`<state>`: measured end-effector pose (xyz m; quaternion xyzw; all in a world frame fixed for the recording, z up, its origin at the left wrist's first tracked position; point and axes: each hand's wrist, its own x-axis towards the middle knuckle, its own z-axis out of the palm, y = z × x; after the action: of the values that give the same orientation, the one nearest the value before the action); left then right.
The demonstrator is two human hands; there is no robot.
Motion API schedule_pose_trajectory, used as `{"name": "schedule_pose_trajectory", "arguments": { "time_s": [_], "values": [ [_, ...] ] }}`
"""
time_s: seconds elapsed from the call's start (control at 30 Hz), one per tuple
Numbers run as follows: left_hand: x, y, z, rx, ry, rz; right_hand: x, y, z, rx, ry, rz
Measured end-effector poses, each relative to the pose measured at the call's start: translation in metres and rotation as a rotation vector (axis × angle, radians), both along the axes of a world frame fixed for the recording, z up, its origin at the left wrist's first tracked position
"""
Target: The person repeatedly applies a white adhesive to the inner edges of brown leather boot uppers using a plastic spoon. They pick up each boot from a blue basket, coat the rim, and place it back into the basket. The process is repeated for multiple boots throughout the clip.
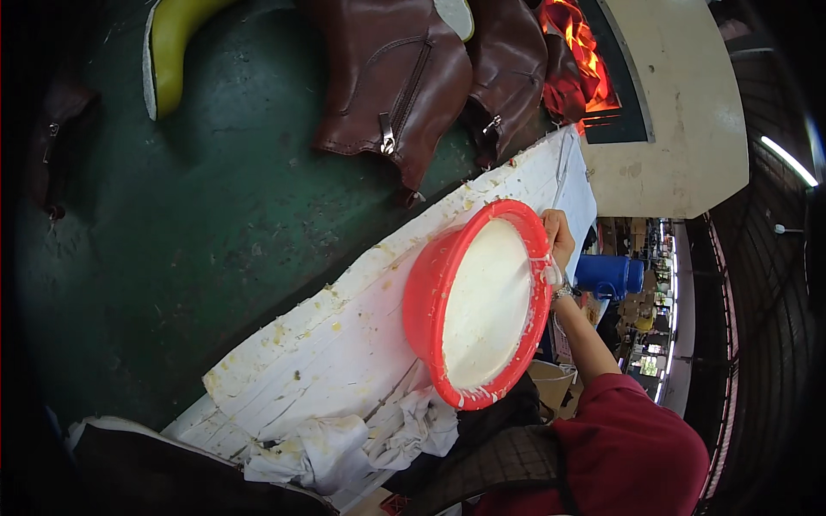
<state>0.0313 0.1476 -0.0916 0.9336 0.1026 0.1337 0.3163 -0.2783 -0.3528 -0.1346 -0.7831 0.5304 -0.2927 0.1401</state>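
A round red plastic basin (pixel 422 301) rests on a white, glue-stained board (pixel 335 344) and is nearly full of a thick white liquid (pixel 486 301). My right hand (pixel 557 239) comes in from the lower right on a red-sleeved arm. It grips the basin's far rim, and white drips run down at the hand. The basin looks tilted toward me. My left hand is out of sight.
Crumpled stained white rags (pixel 344 443) lie at the board's near end. Brown leather boot uppers (pixel 396 77) with zips and a yellow boot form (pixel 172 43) lie on the dark green surface (pixel 198 232). A blue jug (pixel 607 275) stands beyond my hand.
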Motion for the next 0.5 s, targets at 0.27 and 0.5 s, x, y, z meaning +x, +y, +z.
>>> {"name": "schedule_pose_trajectory", "arguments": {
  "time_s": [0.27,0.5],
  "values": [
    [0.001,0.018,-0.006,0.092,-0.031,-0.03,0.006,0.002,0.005,-0.043,0.043,0.047],
    [0.006,0.029,-0.024,-0.12,-0.235,-0.14,0.019,0.006,0.009,-0.125,0.027,0.083]
  ]
}}
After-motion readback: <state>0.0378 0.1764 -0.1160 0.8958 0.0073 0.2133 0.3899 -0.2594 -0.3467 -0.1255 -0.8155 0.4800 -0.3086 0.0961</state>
